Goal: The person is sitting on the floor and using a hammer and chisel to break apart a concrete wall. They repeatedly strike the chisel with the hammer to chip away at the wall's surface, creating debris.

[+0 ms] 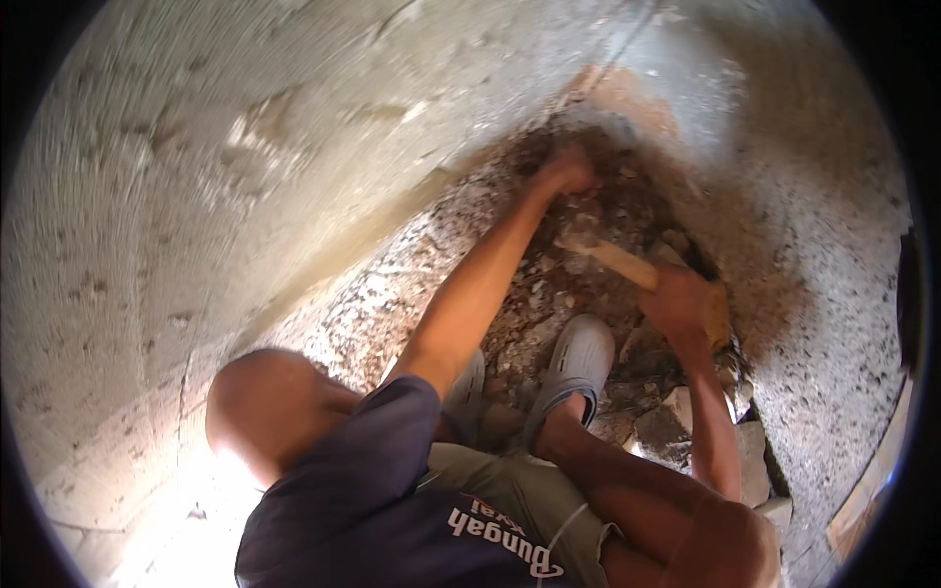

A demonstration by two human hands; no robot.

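My right hand [678, 299] is closed around the pale wooden handle of a hammer [624, 263]. The hammer's head, blurred and dusty, points left toward my other hand. My left hand [569, 171] reaches forward into the corner, fingers curled in a fist close above the broken ground. Whatever it grips, if anything, is hidden by blur and shadow. Below both hands lies dark loose rubble [549, 284] of soil and small stones, filling the angle between the two walls.
Grey clogs [578, 358] on my feet stand on the rubble close to the hammer. A rough plastered wall [245, 196] rises on the left, another wall [823, 392] on the right. Broken bricks [753, 461] line the right wall's foot. My bent knees flank the work area.
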